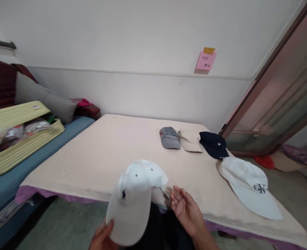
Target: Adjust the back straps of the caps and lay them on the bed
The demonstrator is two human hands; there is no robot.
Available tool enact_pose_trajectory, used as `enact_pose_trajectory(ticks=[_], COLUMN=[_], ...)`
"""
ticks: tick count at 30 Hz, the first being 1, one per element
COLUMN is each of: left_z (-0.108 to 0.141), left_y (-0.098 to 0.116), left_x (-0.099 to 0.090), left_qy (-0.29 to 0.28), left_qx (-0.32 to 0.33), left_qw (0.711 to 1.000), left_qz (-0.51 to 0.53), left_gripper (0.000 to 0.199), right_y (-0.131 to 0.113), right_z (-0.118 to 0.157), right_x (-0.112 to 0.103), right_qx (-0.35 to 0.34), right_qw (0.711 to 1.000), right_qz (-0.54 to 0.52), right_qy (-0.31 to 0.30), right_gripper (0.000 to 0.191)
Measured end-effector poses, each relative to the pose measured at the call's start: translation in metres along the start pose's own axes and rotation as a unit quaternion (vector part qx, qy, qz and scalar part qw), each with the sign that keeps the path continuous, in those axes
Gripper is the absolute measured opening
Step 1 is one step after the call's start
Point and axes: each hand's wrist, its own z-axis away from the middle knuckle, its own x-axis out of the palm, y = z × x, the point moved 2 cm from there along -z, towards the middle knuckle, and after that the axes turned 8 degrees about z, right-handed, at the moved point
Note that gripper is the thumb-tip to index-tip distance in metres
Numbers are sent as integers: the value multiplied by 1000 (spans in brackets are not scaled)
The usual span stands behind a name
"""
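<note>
A white baseball cap [132, 198] with a small dark embroidered figure on its front is held at the near edge of the table, its brim pointing down towards me. My left hand [103, 236] pinches the brim's lower left edge. On the other side, my right hand [186, 210] is palm up with fingers loosely curled and apart, close to the cap's back strap; whether it touches the strap I cannot tell. Across the table lie a grey cap [170, 138], a beige cap [190, 140], a navy cap [214, 144] and a larger white cap [247, 184] with dark letters.
A pale cloth [96, 156] covers the table, with purple fabric [57, 197] hanging below its edge. To the left, a yellow plastic container [36, 133] with bagged items rests on a blue seat by a grey cushion [48, 97]. A pink note [206, 60] is on the wall.
</note>
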Motion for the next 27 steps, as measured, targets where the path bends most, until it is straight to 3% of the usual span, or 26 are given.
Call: enact_pose_trajectory(ticks=[2,6,8,10,12,14,16,19,22,27], left_z=[-22,-77,-109,-140,-167,-186,-198,-207,-211,-203], left_y=[33,122,163,190,200,197,190,188,197,214], left_x=[20,58,65,60,41,14,-16,-50,-68,-79], left_qy=[5,-23,-18,1,35,82,130,186,210,199], left_qx=[50,178,220,238,223,192,174,183,188,187], left_qw=[998,982,973,969,973,977,976,965,959,961], left_qz=[42,61,68,68,56,37,19,2,-16,-44], left_gripper=[24,41,39,34,30,23,12,14,16,13], right_y=[3,7,11,15,21,26,31,38,42,50], right_z=[-4,-9,-11,-14,-16,-18,-20,-22,-25,-29], right_x=[-13,-24,-23,-20,-17,-13,-11,-9,-9,-9], right_qx=[-8,-26,-24,-19,-17,-14,-8,4,11,15], right_qw=[1000,999,999,999,998,997,995,992,989,986], right_qz=[1,9,23,38,54,75,98,128,146,164], right_qy=[20,20,14,11,11,10,8,9,17,14], right_gripper=[8,10,10,10,13,16,19,25,27,29])
